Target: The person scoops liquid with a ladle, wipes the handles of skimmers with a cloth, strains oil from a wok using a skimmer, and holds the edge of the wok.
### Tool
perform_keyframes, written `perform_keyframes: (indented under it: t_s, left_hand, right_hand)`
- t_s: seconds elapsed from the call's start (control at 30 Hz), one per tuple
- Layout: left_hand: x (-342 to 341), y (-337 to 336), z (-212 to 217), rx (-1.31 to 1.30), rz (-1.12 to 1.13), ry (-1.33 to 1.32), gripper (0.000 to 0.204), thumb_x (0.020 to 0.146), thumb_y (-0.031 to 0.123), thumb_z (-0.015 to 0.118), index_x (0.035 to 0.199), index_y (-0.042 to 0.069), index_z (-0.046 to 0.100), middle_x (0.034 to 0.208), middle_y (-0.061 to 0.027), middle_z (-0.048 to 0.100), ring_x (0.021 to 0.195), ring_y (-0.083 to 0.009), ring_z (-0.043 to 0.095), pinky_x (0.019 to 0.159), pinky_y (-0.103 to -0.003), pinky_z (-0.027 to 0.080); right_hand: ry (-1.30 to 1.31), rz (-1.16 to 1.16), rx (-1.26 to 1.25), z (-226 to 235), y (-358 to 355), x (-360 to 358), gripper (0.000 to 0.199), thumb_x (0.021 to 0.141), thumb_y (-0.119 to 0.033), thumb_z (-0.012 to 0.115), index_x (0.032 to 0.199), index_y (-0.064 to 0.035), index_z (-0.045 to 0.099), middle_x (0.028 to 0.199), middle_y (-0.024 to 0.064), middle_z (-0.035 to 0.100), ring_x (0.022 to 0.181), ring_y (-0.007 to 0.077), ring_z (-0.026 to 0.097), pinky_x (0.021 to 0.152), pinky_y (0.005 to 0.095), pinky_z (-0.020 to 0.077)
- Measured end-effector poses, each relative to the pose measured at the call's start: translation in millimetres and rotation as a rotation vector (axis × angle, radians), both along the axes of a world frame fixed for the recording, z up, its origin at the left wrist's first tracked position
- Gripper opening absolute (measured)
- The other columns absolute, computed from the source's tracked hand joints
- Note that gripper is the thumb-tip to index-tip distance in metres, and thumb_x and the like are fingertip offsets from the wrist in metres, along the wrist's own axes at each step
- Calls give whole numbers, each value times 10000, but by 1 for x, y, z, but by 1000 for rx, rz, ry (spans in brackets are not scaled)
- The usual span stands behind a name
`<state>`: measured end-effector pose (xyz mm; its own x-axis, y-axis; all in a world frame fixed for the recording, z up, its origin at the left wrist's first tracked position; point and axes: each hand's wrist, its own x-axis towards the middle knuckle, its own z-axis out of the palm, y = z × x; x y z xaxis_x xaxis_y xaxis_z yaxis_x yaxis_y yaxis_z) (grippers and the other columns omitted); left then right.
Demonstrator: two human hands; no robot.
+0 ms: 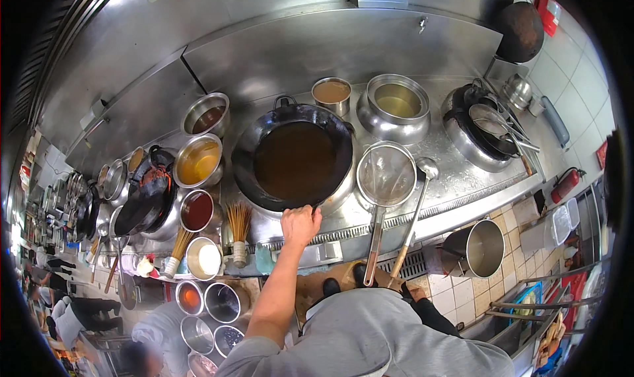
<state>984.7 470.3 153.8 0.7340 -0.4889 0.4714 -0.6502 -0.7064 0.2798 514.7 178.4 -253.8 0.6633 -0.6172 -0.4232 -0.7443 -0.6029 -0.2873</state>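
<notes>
My left hand [300,225] is closed at the near edge of a large black wok [241,172], where its handle would be; the handle itself is hidden under my fingers. Dark brown liquid [294,159] lies in the wok, which rests on the steel range. My right hand does not show. Just right of the wok, a round mesh strainer [386,174] and a long-handled ladle [426,169] lie with their handles toward me. Nearest my forearm on the left is a bamboo wok brush [238,224].
Bowls of yellow oil [198,162] and red-brown sauce [197,210] stand left of the wok. Behind and right are a broth pot [398,103] and another wok [485,136] holding strainers. A steel bucket [485,248] stands low at right. Another person [158,334] is at lower left.
</notes>
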Motion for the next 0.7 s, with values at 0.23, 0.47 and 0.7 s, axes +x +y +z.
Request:
perform_keyframes:
  t_s: [0.23,0.47,0.7]
  left_hand:
    - [2,-4,-2,4,24,8,380,903,319,632,604,87,595,604,-133,645,569,-319,635,635,-439,469]
    - [2,0,0,10,36,-10,382,904,325,627,606,87,601,605,-133,648,566,-316,637,629,-436,470]
    - [4,4,-5,9,-19,4,372,882,332,649,607,87,598,610,-125,648,574,-309,637,635,-424,472]
  right_hand:
    - [-168,-39,71,-17,-7,-15,389,887,-457,612,934,-115,793,955,128,754,989,298,693,898,403,521]
    - [-79,-8,51,-23,0,0,428,878,-502,599,994,-132,782,963,126,753,991,299,695,887,410,520]
    - [-20,81,183,-32,-1,-11,491,879,-570,563,1023,-148,769,916,126,747,890,311,706,792,433,531]
